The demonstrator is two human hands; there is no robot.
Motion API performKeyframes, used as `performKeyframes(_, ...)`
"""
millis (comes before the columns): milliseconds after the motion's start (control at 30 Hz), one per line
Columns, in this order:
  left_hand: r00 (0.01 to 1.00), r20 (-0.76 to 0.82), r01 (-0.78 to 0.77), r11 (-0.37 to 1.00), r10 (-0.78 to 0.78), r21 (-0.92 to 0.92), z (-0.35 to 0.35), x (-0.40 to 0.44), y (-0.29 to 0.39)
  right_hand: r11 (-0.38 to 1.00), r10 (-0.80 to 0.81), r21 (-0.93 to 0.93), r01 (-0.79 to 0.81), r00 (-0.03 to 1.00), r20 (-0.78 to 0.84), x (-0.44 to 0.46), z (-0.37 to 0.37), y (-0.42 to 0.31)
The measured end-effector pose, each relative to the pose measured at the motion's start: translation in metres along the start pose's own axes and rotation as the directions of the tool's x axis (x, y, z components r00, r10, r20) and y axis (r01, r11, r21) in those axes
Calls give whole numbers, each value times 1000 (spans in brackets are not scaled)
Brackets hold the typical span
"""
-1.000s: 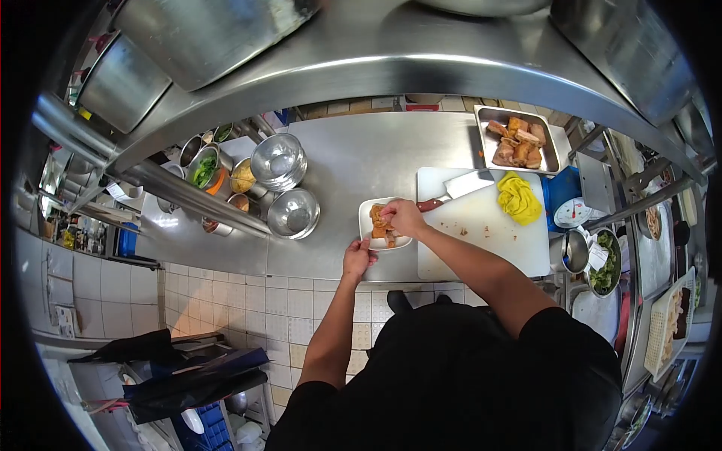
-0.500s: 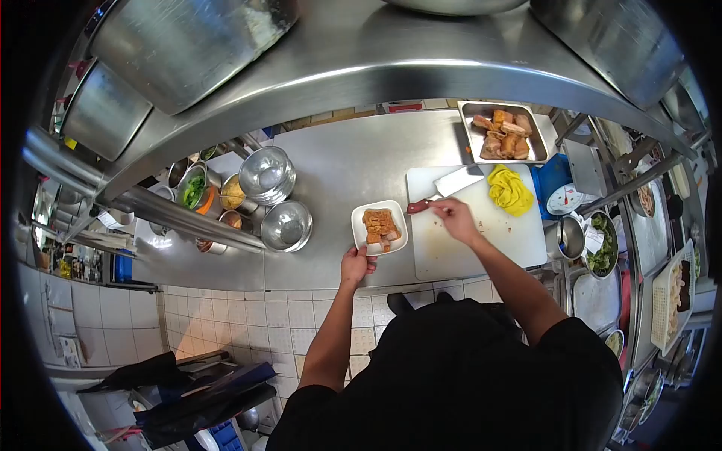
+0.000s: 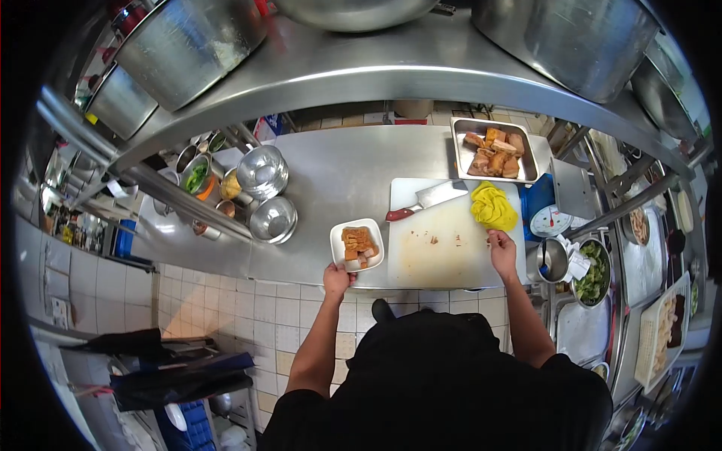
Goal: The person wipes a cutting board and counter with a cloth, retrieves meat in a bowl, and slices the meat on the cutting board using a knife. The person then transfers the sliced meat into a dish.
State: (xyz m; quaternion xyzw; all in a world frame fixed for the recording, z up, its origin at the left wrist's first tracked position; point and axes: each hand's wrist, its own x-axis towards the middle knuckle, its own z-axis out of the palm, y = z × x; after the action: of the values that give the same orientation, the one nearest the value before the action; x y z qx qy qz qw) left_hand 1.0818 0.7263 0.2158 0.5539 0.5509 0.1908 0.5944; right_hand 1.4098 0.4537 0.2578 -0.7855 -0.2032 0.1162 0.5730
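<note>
My left hand (image 3: 338, 280) grips the near rim of a white square dish (image 3: 335, 244) at the front of the steel counter. Cut chunks of browned pork belly (image 3: 359, 243) lie in the dish. Curled in over the right part of the white cutting board (image 3: 436, 255) is my right hand (image 3: 502, 252), just below a crumpled yellow cloth (image 3: 493, 207) and apart from it. Whatever its closed fingers may hold is too small to make out. A cleaver (image 3: 440, 195) with a red-brown handle rests along the board's far edge, and small meat scraps dot the board.
Larger pork pieces (image 3: 496, 152) fill a steel tray (image 3: 532, 167) behind the board. A blue scale (image 3: 549, 218) stands on the right, near a pot of leafy greens (image 3: 593, 272). Steel bowls (image 3: 272, 219) sit left. A steel shelf (image 3: 361, 79) with large pots spans overhead.
My right hand has left the area by the cleaver's handle and moved right and toward me, near the yellow cloth. My left hand still grips the dish. The whole view has shifted somewhat.
</note>
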Motion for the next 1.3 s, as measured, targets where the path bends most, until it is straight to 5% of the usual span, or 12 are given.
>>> performKeyframes(200,994,-93,43,993,-54,-112,-21,-67,-36,766,-296,-601,228,955,-15,58,-8,-3)
performKeyframes(367,982,-147,89,973,-122,-214,-41,-136,-52,903,-160,-295,313,881,446,54,56,-37)
performKeyframes(433,969,-189,109,961,-160,-253,-50,-158,-61,682,-257,-412,605,725,639,25,85,-45)
performKeyframes(567,956,-243,83,944,-166,-319,-73,-183,-84,523,-295,-442,729,642,708,17,116,-17)
performKeyframes(633,943,-279,81,940,-180,-332,-86,-189,-94,616,-112,-588,524,797,593,3,120,-34)
performKeyframes(767,936,-296,73,925,-193,-373,-117,-189,-104,586,-203,-534,610,748,632,-35,158,-79)
performKeyframes(900,934,-289,79,911,-209,-404,-157,-184,-111,780,-293,-74,622,466,835,-130,225,-136)
performKeyframes(967,931,-300,74,914,-207,-400,-177,-179,-113,721,-362,108,684,239,901,-196,254,-176)
performKeyframes(1067,937,-298,72,934,-184,-350,-213,-177,-109,664,-386,142,734,173,906,-266,304,-196)
performKeyframes(1133,939,-286,66,917,-190,-394,-236,-176,-110,436,-432,129,890,81,898,-289,335,-207)
performKeyframes(1200,936,-279,78,901,-214,-428,-261,-178,-109,428,-441,135,894,76,894,-300,352,-220)
performKeyframes(1300,920,-301,88,883,-249,-460,-293,-178,-122,599,-496,61,799,309,812,-297,370,-240)
